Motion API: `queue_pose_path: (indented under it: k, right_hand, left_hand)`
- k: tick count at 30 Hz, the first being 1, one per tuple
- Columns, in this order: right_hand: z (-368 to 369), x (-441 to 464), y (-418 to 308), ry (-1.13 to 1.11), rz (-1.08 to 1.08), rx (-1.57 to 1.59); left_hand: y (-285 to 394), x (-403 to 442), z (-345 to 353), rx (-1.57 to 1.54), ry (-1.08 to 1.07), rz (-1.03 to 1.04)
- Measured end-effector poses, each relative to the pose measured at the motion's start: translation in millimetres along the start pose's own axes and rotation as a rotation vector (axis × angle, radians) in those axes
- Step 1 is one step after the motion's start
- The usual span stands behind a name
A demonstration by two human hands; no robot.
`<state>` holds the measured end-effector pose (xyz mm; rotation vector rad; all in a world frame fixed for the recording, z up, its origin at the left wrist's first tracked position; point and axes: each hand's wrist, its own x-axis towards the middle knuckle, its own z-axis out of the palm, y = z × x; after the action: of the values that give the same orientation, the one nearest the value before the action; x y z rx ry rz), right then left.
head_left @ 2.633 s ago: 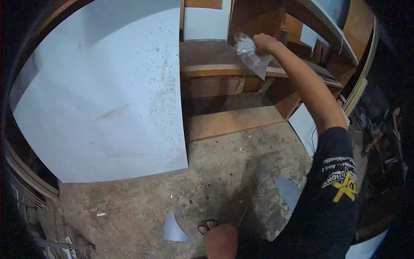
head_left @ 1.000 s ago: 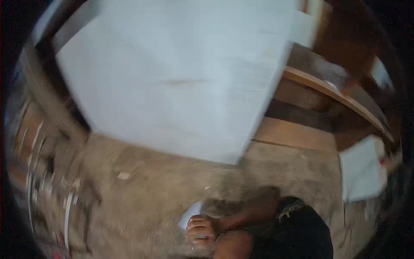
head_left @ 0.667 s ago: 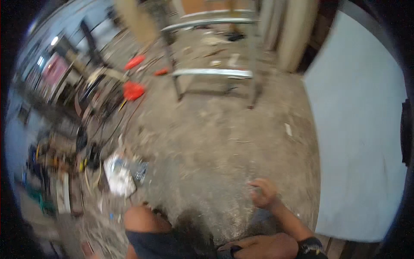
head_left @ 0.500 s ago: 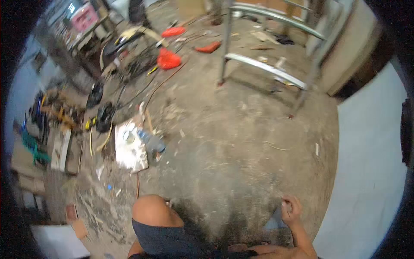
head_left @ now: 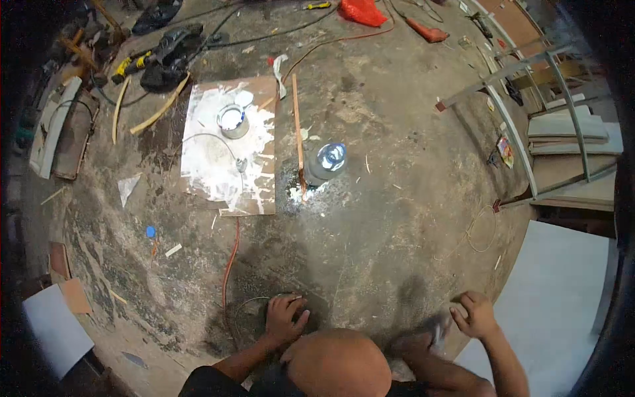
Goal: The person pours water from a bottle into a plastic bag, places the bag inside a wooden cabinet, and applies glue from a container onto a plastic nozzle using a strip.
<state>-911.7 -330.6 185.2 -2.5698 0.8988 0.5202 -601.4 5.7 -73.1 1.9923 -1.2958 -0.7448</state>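
White-smeared brown board (head_left: pixel 228 145): one, flat on the concrete floor (head_left: pixel 377 231), ahead of the left hand; white covers most of its face, while brown patches along its right side and corners are uncoated.
Round can with a white inside (head_left: pixel 233 122): one, open and upright on the board, a pale disc (head_left: pixel 244 98) beside its rim.
Small metallic fitting (head_left: pixel 241 164): one, on the board, touching a thin cord.
Clear plastic bottle (head_left: pixel 328 161): one, on the floor just beside a narrow wooden strip (head_left: pixel 297 126).
Reddish-brown hose (head_left: pixel 231 264): runs from the board's near edge toward the person.
Left hand (head_left: pixel 284 319): low by the knee (head_left: pixel 340 364), fingers spread, nearest a thin curved wire (head_left: pixel 248 302); whether it grips the wire cannot be told.
Right hand (head_left: pixel 476 316): loosely open, fingers bent, nothing visible in it, near a large white panel (head_left: pixel 555 291).
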Motion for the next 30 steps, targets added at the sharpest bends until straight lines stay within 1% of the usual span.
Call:
queue_pose_path:
  k: [1,3,5,7,8,10,11,14,15,17,18,19,20,21,23,26,28,30]
  right_hand:
    - [-12.2,24.3,-8.7,-0.121,-0.022,-0.036]
    - [-10.6,72.7,-8.7,-0.071,-0.211,-0.101]
    - [-4.1,128.4,-15.0,0.034,-0.39,-0.057]
    - [5.4,180.1,-21.7,-0.009,-0.455,0.019]
    - [7.4,205.5,-29.4,-0.09,-0.464,-0.025]
    - [17.6,239.5,-44.0,-0.28,-0.485,-0.101]
    - [32.2,247.0,-44.7,-0.273,-0.628,-0.205]
    - [28.0,255.6,-85.8,-0.512,-0.839,-0.105]
    - [37.1,262.3,-90.3,-0.52,-0.98,-0.173]
    - [50.5,275.9,-87.9,-0.515,-1.212,-0.317]
    - [53.2,281.5,-89.7,-0.506,-1.258,-0.33]
    - [53.3,287.9,-89.8,-0.499,-1.297,-0.348]
    - [51.7,297.4,-90.6,-0.481,-1.333,-0.371]
    - [45.3,304.6,-94.4,-0.499,-1.338,-0.388]
    - [31.1,312.9,-108.9,-0.538,-1.332,-0.413]
    - [26.3,313.1,-106.6,-0.571,-1.262,-0.424]
    - [35.3,304.8,-88.3,-0.488,-1.253,-0.306]
    - [41.5,298.6,-76.9,-0.441,-1.252,-0.23]
  left_hand:
    - [3.1,1.1,-1.5,-0.005,-0.008,-0.013]
    - [1.5,-4.1,-0.4,-0.027,-0.006,-0.021]
    - [-5.6,-8.0,5.6,-0.062,0.023,-0.004]
    - [-1.1,-16.3,8.0,0.0,0.02,-0.066]
    - [-1.0,-14.2,7.8,0.034,0.018,-0.091]
    - [6.8,-7.2,0.0,-0.04,0.066,-0.127]
    - [13.4,-6.2,-1.2,-0.072,0.111,-0.167]
    - [-1.6,-17.4,10.5,0.008,0.341,-0.219]
    - [-6.8,-13.5,-9.6,0.088,0.228,-0.484]
    - [-28.4,14.4,-71.8,0.272,0.633,-0.492]
    - [-49.6,30.6,-97.9,0.389,0.887,-0.565]
    - [-55.8,53.3,-146.5,0.426,1.028,-0.583]
    - [-88.5,58.4,-183.1,0.36,1.075,-0.647]
    - [-119.8,60.7,-212.9,0.446,1.033,-0.642]
    - [-178.6,67.7,-248.5,0.67,0.985,-0.621]
    - [-210.7,73.8,-268.4,0.394,0.827,-0.705]
    - [-207.6,79.2,-266.6,0.31,0.763,-0.857]
    - [-223.9,70.0,-256.3,0.444,0.798,-0.696]
